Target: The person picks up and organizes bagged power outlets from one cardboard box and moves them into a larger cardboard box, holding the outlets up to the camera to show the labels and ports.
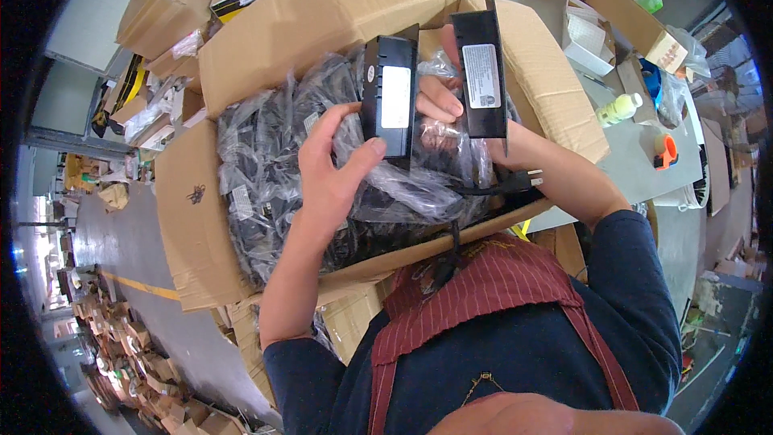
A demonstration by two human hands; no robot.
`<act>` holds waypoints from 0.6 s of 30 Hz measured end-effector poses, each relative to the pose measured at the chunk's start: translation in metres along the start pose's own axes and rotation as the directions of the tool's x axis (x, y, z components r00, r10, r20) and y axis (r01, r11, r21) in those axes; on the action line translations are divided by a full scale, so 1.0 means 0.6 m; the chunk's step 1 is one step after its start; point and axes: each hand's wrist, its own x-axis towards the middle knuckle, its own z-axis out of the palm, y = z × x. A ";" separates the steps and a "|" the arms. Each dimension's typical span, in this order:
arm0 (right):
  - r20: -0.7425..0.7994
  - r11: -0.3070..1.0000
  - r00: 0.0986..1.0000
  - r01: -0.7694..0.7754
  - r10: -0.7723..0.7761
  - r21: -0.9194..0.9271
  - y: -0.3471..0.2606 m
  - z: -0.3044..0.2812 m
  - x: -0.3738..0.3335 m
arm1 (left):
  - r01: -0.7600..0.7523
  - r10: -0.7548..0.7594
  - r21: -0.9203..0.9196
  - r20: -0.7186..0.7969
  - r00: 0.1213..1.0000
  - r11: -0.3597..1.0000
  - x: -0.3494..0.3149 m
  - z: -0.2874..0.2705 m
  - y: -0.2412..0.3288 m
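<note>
- Left hand [328, 163] pinches the lower left of a black, oblong box with a white label [373, 105].
- Right hand [439, 101] curls its fingers round a second black, white-labelled box [477, 31], just beside the first.
- Both are above an open brown cardboard carton [290, 26] of clear-plastic-wrapped items [266, 145]; a black pronged power plug [515, 183] juts by the right forearm.
- Right: grey worktop [624, 171], pale-yellow plastic bottle [618, 110].

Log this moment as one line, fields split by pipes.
left hand: holds left black unit | right hand: holds right black unit | carton: open, bagged goods inside | plug: near right forearm
</note>
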 end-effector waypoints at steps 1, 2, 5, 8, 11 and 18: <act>0.002 1.000 1.000 0.002 -0.002 -0.001 -0.001 -0.005 0.001 | 0.026 -0.026 -0.016 0.009 1.000 1.000 0.000 0.001 0.000; 0.068 1.000 0.998 -0.002 0.001 0.015 -0.001 -0.015 0.003 | 0.025 -0.024 -0.015 0.010 1.000 1.000 0.002 0.003 0.003; 0.114 1.000 0.993 -0.005 0.003 0.017 -0.001 -0.017 0.002 | -0.028 0.028 0.007 -0.006 1.000 1.000 0.001 0.004 0.008; 0.053 1.000 0.999 0.007 -0.008 0.007 0.000 -0.005 -0.001 | 0.015 -0.015 -0.003 0.005 1.000 1.000 0.001 0.003 0.008; -0.018 1.000 1.000 0.022 -0.022 -0.009 0.002 0.013 -0.002 | 0.084 -0.084 -0.050 0.009 0.996 0.995 0.000 0.001 0.007; 0.068 0.999 0.998 0.007 -0.009 0.032 0.000 -0.014 -0.002 | 0.036 -0.036 -0.020 0.010 0.999 0.999 0.004 0.004 0.008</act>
